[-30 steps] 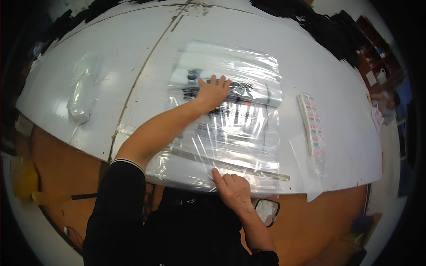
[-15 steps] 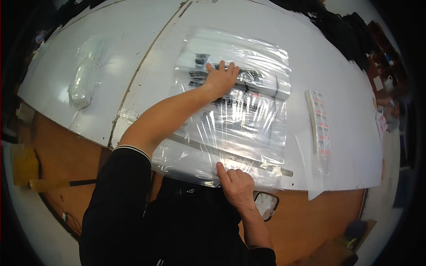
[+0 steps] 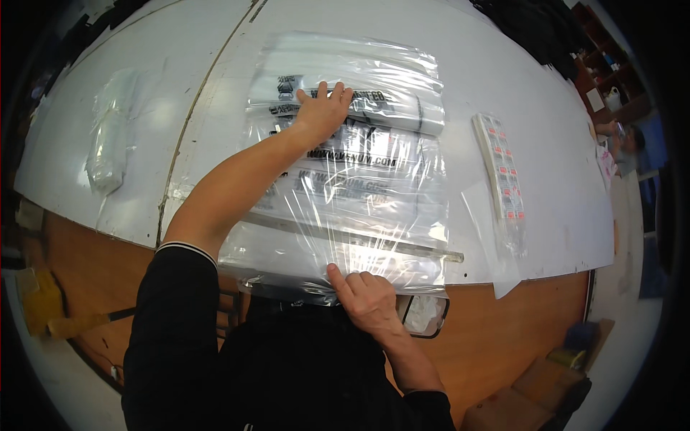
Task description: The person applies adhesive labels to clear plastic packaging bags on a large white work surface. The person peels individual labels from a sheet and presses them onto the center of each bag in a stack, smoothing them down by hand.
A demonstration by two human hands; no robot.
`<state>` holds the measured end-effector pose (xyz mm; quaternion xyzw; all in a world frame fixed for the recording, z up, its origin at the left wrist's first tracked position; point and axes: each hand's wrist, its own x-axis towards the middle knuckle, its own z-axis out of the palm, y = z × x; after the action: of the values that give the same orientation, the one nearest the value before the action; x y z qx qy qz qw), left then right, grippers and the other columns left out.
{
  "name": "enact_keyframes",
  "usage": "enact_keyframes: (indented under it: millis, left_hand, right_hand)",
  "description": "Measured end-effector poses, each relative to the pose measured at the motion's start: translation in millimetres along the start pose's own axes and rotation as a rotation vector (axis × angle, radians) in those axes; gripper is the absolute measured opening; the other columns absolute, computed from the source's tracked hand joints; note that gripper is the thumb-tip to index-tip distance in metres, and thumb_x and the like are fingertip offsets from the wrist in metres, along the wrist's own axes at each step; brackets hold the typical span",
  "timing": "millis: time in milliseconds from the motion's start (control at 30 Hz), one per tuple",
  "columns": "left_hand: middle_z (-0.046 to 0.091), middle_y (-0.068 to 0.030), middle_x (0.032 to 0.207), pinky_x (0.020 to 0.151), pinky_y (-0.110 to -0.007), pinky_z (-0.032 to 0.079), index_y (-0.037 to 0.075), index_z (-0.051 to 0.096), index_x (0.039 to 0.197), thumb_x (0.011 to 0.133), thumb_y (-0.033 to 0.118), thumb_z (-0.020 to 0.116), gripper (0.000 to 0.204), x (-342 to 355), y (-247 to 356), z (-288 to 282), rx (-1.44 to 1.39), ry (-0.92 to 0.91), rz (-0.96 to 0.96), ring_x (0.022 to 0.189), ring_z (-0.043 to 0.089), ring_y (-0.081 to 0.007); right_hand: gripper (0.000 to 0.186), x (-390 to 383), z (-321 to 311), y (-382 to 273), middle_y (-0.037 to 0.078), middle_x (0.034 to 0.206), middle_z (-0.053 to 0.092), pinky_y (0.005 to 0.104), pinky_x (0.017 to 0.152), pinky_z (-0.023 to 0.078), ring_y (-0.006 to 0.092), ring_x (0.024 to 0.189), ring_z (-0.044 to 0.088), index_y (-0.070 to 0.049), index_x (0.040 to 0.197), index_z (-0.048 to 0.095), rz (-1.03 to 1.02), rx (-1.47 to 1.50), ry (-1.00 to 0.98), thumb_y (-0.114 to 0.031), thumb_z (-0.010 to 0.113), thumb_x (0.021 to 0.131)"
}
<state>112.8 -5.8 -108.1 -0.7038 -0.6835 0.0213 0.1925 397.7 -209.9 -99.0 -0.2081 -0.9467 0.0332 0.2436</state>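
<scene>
A stack of clear plastic bags (image 3: 410,190) with black print lies on the white table, its far part folded into layers. My left hand (image 3: 323,115) rests flat on the printed upper part, fingers spread. At the near edge, my right hand (image 3: 365,296) has its thumb stretched over the film and its other fingers curled, gripping the bag's edge. Creases fan out from that grip. A narrow flat bar (image 3: 453,256) lies crosswise at the near part of the bags, its right end sticking out past them.
A bundle of clear plastic (image 3: 111,133) lies on the table's left. To the right are a strip of small packs with red marks (image 3: 502,169) and a clear film piece (image 3: 485,237). Dark cloth (image 3: 532,32) sits at the far right; a person (image 3: 629,144) is beyond the table.
The view has shifted, so the table and bags appear further up and left. Both hands keep their places on the bags.
</scene>
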Motion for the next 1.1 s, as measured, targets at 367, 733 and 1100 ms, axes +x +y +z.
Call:
enact_keyframes:
  millis: [367, 733, 1100]
  left_hand:
    - [0.043, -0.0132, 0.151, 0.083, -0.067, 0.052, 0.005, 0.04, 0.145, 0.091, 0.011, 0.062, 0.059, 1, -2, 0, 0.036, 0.032, 0.01, 0.133, 0.049, -0.037]
    - [0.042, -0.013, 0.152, 0.085, -0.068, 0.051, 0.005, 0.039, 0.146, 0.089, 0.011, 0.064, 0.062, 1, -1, -2, 0.022, 0.001, 0.003, 0.135, 0.047, -0.0374]
    - [0.042, -0.0128, 0.152, 0.085, -0.068, 0.051, 0.008, 0.038, 0.148, 0.089, 0.009, 0.063, 0.065, -3, -5, 0, 0.013, -0.035, -0.01, 0.136, 0.046, -0.0361]
  right_hand:
    - [0.04, -3, 1, -5, 0.001, 0.07, 0.044, 0.0299, 0.049, 0.04, 0.015, 0.061, 0.05, -0.003, 0.122, 0.065, -0.009, 0.02, -0.019, -0.008, 0.064, 0.082]
    - [0.043, -6, 4, -7, 0.002, 0.072, 0.045, 0.0302, 0.049, 0.04, 0.0152, 0.061, 0.05, -0.003, 0.124, 0.065, -0.003, 0.035, -0.03, -0.007, 0.063, 0.081]
    - [0.043, -9, 10, -11, 0.002, 0.072, 0.045, 0.0302, 0.048, 0.04, 0.0158, 0.061, 0.051, -0.005, 0.125, 0.065, 0.005, 0.03, -0.035, -0.008, 0.064, 0.082]
